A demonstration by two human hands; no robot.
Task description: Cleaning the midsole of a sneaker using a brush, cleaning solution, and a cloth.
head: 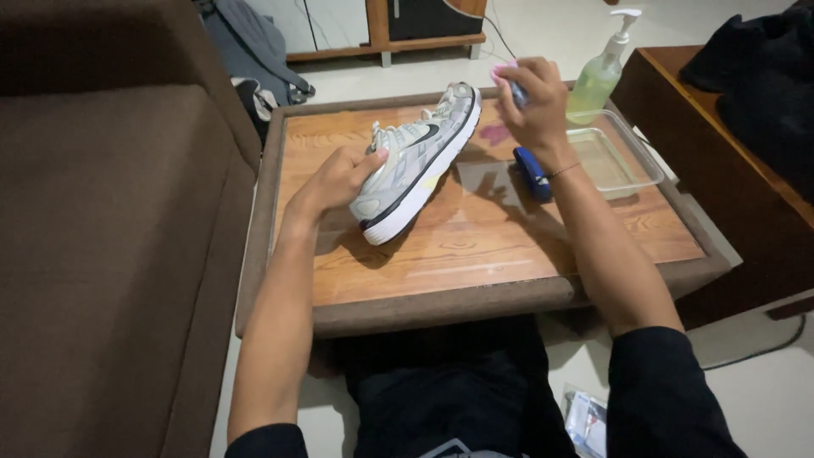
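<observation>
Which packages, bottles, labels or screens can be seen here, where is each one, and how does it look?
Pump bottle: far right corner of the wooden table, pale green liquid, white pump.
Clear plastic tray: beside the bottle, shallow and rectangular.
Packet: on the floor by the right arm, bluish-white, partly hidden.
No screens visible.

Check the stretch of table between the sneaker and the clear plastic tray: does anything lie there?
Yes. In the head view a blue object lies on the table between the sneaker and the clear tray, just below the right hand.
</observation>
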